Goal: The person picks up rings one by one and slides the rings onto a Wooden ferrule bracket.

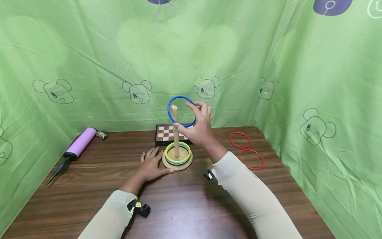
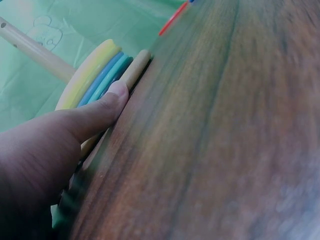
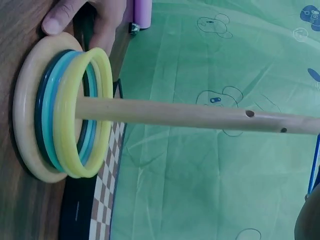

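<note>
**Blue ring held over the peg top**

Blue ring (image 1: 181, 111): pinched in the right hand (image 1: 198, 127), thumb on the ring's lower arc, fingertips curled over its upper right arc at about 2 o'clock. Ring stands nearly upright, facing the head camera. The peg (image 1: 176, 132) tip shows inside the ring's left half, near 9 o'clock of the loop; cannot tell whether the ring is around the tip or only behind it. In the right wrist view only a sliver of blue shows at the right edge, past the peg's end.

Peg stand: round wooden base (image 1: 177, 164) on the table (image 1: 89, 186), peg upright from its centre. On the base, around the peg, lies a stack of rings: yellow ring (image 1: 177, 151) on top, light blue and teal ones beneath, a darker one lowest as the right wrist view shows.

Left hand (image 1: 153, 165): flat on the table at 9 o'clock of the base, fingers spread and straight, gripping nothing; thumb tip pressed against the base rim, plain in the left wrist view.

Right hand raised well above the table, forearm slanting up from 5 o'clock, wrist bent, palm turned toward the peg.

Around: two red rings (image 1: 245, 149) flat on the table at 3 o'clock of the stand, a chessboard (image 1: 166, 133) just behind it at 12, a purple pump (image 1: 75, 148) far off at 9.
</note>
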`<action>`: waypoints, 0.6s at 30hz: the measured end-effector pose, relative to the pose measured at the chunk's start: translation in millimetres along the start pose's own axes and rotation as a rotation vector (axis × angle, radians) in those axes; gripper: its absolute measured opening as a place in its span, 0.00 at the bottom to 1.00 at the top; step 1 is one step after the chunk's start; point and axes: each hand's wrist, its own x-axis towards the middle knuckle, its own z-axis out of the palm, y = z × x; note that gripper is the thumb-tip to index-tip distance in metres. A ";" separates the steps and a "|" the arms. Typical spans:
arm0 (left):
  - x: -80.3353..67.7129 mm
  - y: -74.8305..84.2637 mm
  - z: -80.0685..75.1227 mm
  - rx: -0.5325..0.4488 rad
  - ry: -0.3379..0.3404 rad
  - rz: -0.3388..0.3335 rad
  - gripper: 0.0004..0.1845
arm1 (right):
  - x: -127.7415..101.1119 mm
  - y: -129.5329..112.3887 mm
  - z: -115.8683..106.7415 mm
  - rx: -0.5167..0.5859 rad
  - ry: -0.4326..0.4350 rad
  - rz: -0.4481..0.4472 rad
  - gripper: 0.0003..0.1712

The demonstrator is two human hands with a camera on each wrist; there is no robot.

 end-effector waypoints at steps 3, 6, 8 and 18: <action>-0.1 0.0 -0.5 0.002 -0.005 0.001 0.65 | -2.9 0.1 6.0 -0.015 -0.027 0.021 0.48; -0.2 0.0 -1.1 0.003 -0.009 -0.002 0.65 | -8.0 2.2 11.5 -0.037 -0.059 0.060 0.49; -0.2 0.3 -1.2 0.003 -0.009 -0.003 0.65 | -12.9 4.1 14.5 -0.054 -0.078 0.094 0.50; -0.2 2.2 -1.4 0.012 -0.003 0.001 0.65 | -42.2 15.6 28.4 -0.031 -0.139 0.233 0.51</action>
